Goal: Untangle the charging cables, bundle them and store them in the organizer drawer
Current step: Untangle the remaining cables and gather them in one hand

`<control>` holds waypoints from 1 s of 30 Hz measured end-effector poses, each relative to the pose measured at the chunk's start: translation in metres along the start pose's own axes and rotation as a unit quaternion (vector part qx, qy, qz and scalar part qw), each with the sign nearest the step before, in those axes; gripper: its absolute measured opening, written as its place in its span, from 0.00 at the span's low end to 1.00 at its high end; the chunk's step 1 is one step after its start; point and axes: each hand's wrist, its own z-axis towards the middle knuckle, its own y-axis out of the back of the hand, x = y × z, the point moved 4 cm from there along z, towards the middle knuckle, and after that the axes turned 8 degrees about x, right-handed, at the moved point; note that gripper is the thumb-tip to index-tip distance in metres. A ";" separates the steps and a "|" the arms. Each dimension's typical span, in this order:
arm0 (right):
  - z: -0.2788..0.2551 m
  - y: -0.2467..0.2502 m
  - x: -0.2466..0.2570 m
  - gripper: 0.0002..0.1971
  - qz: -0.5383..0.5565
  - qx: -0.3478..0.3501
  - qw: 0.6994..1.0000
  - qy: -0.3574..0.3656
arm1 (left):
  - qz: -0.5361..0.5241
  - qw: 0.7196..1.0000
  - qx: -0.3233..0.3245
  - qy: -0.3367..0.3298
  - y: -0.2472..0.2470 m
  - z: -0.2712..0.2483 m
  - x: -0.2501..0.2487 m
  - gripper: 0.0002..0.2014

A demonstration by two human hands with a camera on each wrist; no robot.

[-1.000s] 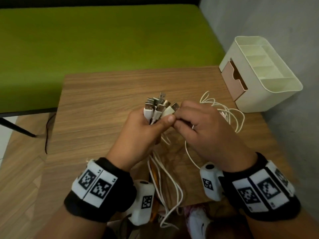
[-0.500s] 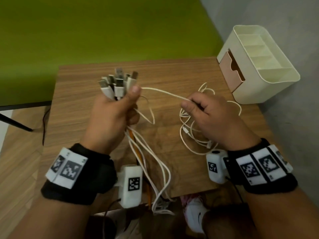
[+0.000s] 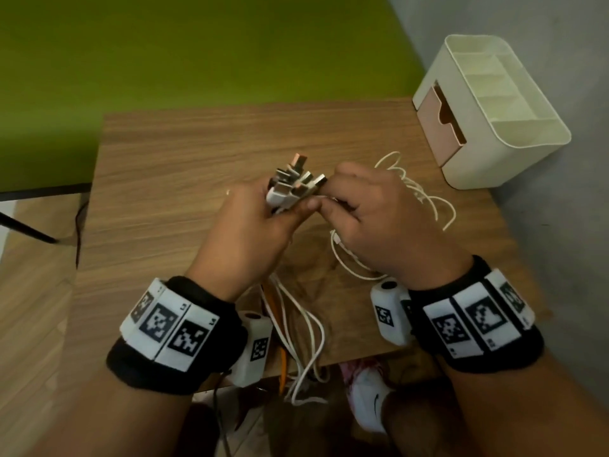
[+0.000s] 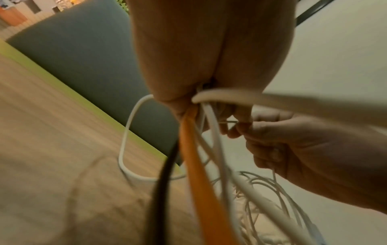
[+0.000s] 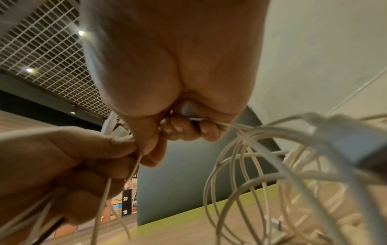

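Note:
My left hand (image 3: 260, 222) grips a bunch of charging cables just below their USB plugs (image 3: 296, 183), which fan upward over the middle of the wooden table (image 3: 171, 179). White cords, one orange cord (image 4: 201, 174) and a black one (image 4: 161, 190) hang from that fist past the table's near edge. My right hand (image 3: 369, 212) meets the left at the plugs and pinches a thin white cable (image 5: 228, 125). Loose white loops (image 3: 425, 199) lie on the table behind and under the right hand. The cream organizer (image 3: 494, 110) stands at the far right corner, its pink drawer (image 3: 440, 127) slightly pulled out.
A green surface (image 3: 197, 51) lies beyond the table's far edge. A grey wall (image 3: 560, 225) runs close along the right side, right behind the organizer. A white shoe (image 3: 369, 400) shows below the near table edge.
My left hand, which had swung out to the left with the plug bunch and stretched one white cable taut, has come back to the centre. Both hands meet again at the plugs.

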 end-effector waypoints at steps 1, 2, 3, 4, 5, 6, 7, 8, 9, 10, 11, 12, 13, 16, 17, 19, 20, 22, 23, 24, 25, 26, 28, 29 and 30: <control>0.000 0.002 0.001 0.06 0.009 -0.007 1.000 0.003 | -0.005 1.000 0.002 0.003 0.002 -0.001 0.000 0.05; 0.000 0.005 0.002 0.06 0.019 -0.009 1.000 0.005 | -0.006 1.000 0.003 0.006 0.004 -0.001 0.000 0.05; 0.000 0.007 0.001 0.07 0.029 -0.005 1.000 0.005 | -0.003 1.000 0.007 0.011 0.006 -0.002 0.000 0.06; 0.000 0.009 -0.002 0.08 0.040 0.005 0.999 -0.002 | -0.013 1.000 0.013 0.020 0.007 -0.002 0.001 0.08; -0.001 0.011 -0.007 0.08 0.051 0.018 0.998 -0.023 | -0.057 0.998 0.014 0.034 0.009 -0.003 0.003 0.10; -0.003 0.013 -0.013 0.09 0.059 0.034 0.996 -0.057 | -0.137 0.989 0.008 0.049 0.011 -0.003 0.006 0.11; -0.005 0.016 -0.020 0.09 0.065 0.044 0.992 -0.095 | -0.234 0.970 0.001 0.063 0.015 -0.002 0.008 0.11; -0.008 0.020 -0.026 0.09 0.075 0.044 0.988 -0.128 | -0.312 0.948 -0.005 0.072 0.019 -0.001 0.011 0.10; -0.010 0.024 -0.031 0.08 0.085 0.034 0.984 -0.151 | -0.349 0.934 -0.012 0.077 0.023 0.000 0.014 0.10; -0.012 0.027 -0.035 0.09 0.092 0.019 0.982 -0.163 | -0.340 0.937 -0.022 0.084 0.025 0.000 0.017 0.09; -0.012 0.029 -0.037 0.09 0.094 0.004 0.982 -0.164 | -0.290 0.952 -0.037 0.091 0.027 0.000 0.021 0.08; -0.011 0.029 -0.037 0.09 0.089 -0.007 0.984 -0.156 | -0.222 0.969 -0.052 0.091 0.028 0.000 0.024 0.08; -0.010 0.028 -0.036 0.09 0.078 -0.011 0.986 -0.145 | -0.162 0.981 -0.067 0.085 0.028 0.000 0.026 0.09; -0.006 0.018 -0.032 0.08 0.031 0.015 0.993 -0.116 | -0.103 0.987 -0.112 0.049 0.028 -0.002 0.021 0.12; -0.005 0.015 -0.031 0.08 0.020 0.024 0.994 -0.103 | -0.102 0.987 -0.121 0.035 0.027 -0.003 0.017 0.10; -0.005 0.008 -0.027 0.08 -0.002 0.031 0.997 -0.068 | -0.095 0.987 -0.129 0.017 0.024 -0.005 0.011 0.07; -0.004 0.005 -0.026 0.09 -0.016 0.034 0.998 -0.056 | -0.081 0.988 -0.132 0.010 0.022 -0.007 0.008 0.06; -0.004 0.000 -0.023 0.10 -0.044 0.037 0.998 -0.040 | -0.063 0.988 -0.137 -0.001 0.019 -0.008 0.005 0.03; -0.003 0.000 -0.020 0.10 -0.052 0.035 0.998 -0.030 | -0.065 0.989 -0.130 -0.003 0.017 -0.008 0.004 0.02; -0.003 0.000 -0.017 0.10 -0.052 0.030 0.998 -0.017 | -0.061 0.992 -0.114 -0.003 0.013 -0.008 0.003 0.04; -0.002 0.002 -0.012 0.10 -0.045 0.022 0.999 -0.002 | -0.057 0.994 -0.088 -0.004 0.010 -0.007 0.002 0.05; -0.001 0.006 -0.007 0.10 -0.031 0.012 0.999 0.014 | -0.050 0.997 -0.056 -0.006 0.006 -0.006 0.002 0.05; 0.002 0.012 0.003 0.08 0.004 -0.010 0.999 0.032 | -0.040 0.999 0.009 -0.012 0.001 -0.004 0.000 0.01; 0.002 0.014 0.005 0.08 0.017 -0.021 0.999 0.031 | -0.043 0.999 0.031 -0.014 0.000 -0.004 0.001 0.03; 0.003 0.016 0.006 0.07 0.028 -0.030 0.999 0.026 | -0.053 0.998 0.044 -0.013 0.001 -0.003 0.001 0.04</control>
